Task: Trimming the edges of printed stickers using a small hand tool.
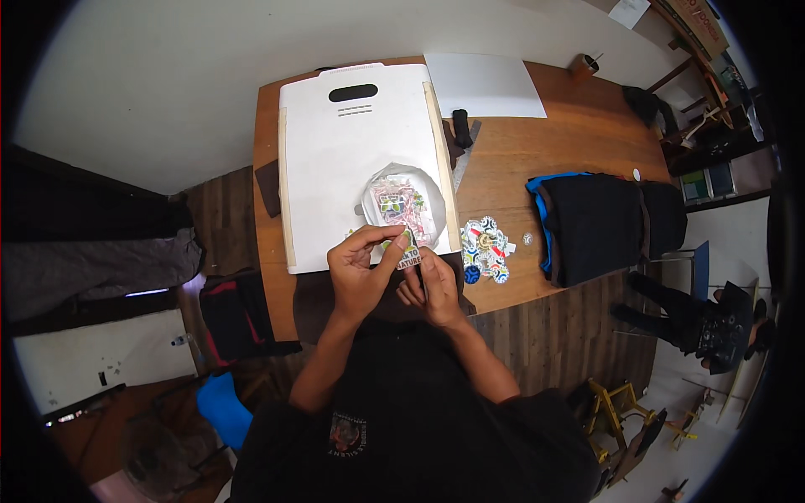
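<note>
Just in front of my chest, a small printed sticker (408, 253) with green and dark print is held between both hands. My left hand (359, 267) pinches its upper left part between thumb and fingers. My right hand (435, 287) has its fingers curled at the lower right edge of the sticker. A thin dark sliver shows by the right fingers; its kind is unclear. Right behind the hands, a round white container (438, 201) holds paper scraps (394, 199) with pink and green print. To the right lies a pile of round cut-out stickers (485, 251).
The container stands on a white board (335, 168) laid on a wooden table (537, 142). Beyond are a white sheet (486, 84), a metal ruler (468, 155) and a cup (582, 67). Folded dark clothes (591, 226) lie right. Another person (692, 327) is farther right.
</note>
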`<action>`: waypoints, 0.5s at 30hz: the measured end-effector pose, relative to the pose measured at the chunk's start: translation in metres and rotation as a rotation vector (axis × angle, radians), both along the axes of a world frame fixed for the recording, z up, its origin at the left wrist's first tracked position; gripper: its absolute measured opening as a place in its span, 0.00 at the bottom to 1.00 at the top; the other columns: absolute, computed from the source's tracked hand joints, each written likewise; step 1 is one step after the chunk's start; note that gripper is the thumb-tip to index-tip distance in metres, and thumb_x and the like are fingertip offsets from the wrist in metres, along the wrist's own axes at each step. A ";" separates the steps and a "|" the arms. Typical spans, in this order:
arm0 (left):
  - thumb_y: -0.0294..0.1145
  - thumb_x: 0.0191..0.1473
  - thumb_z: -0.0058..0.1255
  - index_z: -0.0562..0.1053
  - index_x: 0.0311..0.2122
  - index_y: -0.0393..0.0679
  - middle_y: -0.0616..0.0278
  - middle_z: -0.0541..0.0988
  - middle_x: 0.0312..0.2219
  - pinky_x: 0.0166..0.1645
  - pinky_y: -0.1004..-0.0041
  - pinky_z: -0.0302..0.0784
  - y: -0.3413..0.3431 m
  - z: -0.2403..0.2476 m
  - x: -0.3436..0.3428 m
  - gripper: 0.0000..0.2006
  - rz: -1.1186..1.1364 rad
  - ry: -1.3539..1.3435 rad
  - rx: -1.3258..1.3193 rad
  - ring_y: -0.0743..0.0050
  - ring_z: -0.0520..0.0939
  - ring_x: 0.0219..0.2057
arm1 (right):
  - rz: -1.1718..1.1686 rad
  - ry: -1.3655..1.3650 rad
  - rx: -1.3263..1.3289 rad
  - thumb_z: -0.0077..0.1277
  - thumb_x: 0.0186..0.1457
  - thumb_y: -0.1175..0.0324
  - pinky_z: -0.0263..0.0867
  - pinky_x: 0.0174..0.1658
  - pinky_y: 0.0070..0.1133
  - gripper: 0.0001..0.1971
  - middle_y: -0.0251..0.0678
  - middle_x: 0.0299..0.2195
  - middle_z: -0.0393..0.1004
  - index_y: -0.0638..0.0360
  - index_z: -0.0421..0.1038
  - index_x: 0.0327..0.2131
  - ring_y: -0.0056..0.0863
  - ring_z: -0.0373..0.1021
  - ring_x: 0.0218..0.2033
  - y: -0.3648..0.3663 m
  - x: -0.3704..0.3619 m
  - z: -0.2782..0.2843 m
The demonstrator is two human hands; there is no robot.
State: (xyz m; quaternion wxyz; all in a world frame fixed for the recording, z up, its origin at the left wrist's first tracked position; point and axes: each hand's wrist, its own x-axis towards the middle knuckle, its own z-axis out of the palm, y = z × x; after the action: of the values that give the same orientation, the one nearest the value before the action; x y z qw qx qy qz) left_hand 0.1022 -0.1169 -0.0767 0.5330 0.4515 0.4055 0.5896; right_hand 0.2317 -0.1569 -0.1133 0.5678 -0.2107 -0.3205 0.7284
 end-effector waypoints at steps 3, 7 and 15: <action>0.16 0.51 0.58 0.78 0.39 0.30 0.55 0.81 0.34 0.46 0.79 0.74 0.000 -0.001 0.000 0.09 0.003 0.003 -0.002 0.77 0.80 0.38 | 0.005 -0.010 0.006 0.31 0.70 0.56 0.45 0.18 0.15 0.16 0.24 0.12 0.50 0.57 0.59 0.34 0.13 0.44 0.11 0.001 0.000 -0.001; 0.16 0.51 0.58 0.78 0.39 0.30 0.54 0.81 0.34 0.46 0.78 0.74 0.000 -0.001 0.001 0.09 -0.069 0.022 0.043 0.76 0.80 0.38 | 0.001 -0.075 -0.042 0.31 0.70 0.56 0.46 0.18 0.16 0.16 0.25 0.13 0.50 0.56 0.58 0.33 0.14 0.44 0.11 0.001 -0.001 -0.002; 0.16 0.51 0.58 0.78 0.39 0.29 0.54 0.81 0.34 0.47 0.78 0.75 0.001 0.000 0.003 0.09 0.010 0.005 -0.003 0.75 0.81 0.39 | -0.061 0.003 -0.005 0.30 0.70 0.55 0.46 0.18 0.16 0.16 0.24 0.12 0.50 0.56 0.59 0.35 0.13 0.44 0.10 0.000 -0.006 0.000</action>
State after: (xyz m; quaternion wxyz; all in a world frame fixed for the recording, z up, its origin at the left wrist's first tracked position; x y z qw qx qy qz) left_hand 0.1048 -0.1157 -0.0769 0.5298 0.4501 0.4100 0.5905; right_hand 0.2260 -0.1567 -0.1131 0.5895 -0.2207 -0.3111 0.7121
